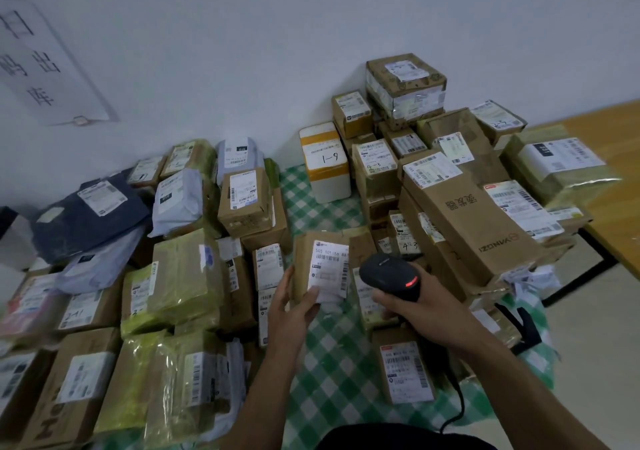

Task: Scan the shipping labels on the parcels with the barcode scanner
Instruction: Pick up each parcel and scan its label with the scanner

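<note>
Bagged and boxed parcels (173, 276) crowd the left of the worktop's green checked cloth (325, 363). At the centre, the left hand (294, 311) holds a small brown parcel (304, 252) upright, its fingers (286, 278) curled round the left edge and its thumb on the white shipping label (330, 269). Just right of it, the right hand (426, 307) grips the black barcode scanner (391, 276), fingers wrapped round the handle and the scanner's head near the label. Stacked cartons (467, 214) rise on the right.

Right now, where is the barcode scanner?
In the head view the barcode scanner is low and right of centre, gripped in the right hand, just right of the small brown parcel that the left hand holds up.
</note>
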### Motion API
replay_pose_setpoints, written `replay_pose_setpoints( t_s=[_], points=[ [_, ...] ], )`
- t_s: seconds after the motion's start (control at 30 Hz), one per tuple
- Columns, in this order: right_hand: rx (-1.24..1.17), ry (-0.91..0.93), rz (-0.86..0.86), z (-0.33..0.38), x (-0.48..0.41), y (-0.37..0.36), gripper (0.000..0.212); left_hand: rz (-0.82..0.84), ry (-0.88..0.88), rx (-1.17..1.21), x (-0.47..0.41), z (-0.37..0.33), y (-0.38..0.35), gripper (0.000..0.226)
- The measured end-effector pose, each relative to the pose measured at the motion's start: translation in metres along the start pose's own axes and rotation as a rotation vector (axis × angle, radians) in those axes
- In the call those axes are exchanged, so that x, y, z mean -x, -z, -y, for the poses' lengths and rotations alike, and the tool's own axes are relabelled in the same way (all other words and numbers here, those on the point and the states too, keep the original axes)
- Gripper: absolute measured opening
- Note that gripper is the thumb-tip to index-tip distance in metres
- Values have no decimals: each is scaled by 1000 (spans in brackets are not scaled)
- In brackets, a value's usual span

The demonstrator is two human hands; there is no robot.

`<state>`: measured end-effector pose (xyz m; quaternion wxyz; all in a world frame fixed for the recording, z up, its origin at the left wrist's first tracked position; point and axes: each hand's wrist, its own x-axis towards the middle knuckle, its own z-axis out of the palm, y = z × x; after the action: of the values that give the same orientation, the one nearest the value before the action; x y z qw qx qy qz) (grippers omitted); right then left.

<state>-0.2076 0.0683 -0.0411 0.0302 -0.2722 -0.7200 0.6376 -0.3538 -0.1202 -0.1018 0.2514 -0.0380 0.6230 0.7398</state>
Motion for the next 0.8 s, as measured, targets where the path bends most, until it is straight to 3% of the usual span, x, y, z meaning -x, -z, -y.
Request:
replay_pose_setpoints(
  t_s=[0.27,0.8],
  points=[
    [-258,-106,71,21,1,-5,26,-70,-47,88,-5,17,-10,74],
    [-401,-281,159,24,-3,-6,32,-133,-61,73,-9,29,-5,79]
  ],
)
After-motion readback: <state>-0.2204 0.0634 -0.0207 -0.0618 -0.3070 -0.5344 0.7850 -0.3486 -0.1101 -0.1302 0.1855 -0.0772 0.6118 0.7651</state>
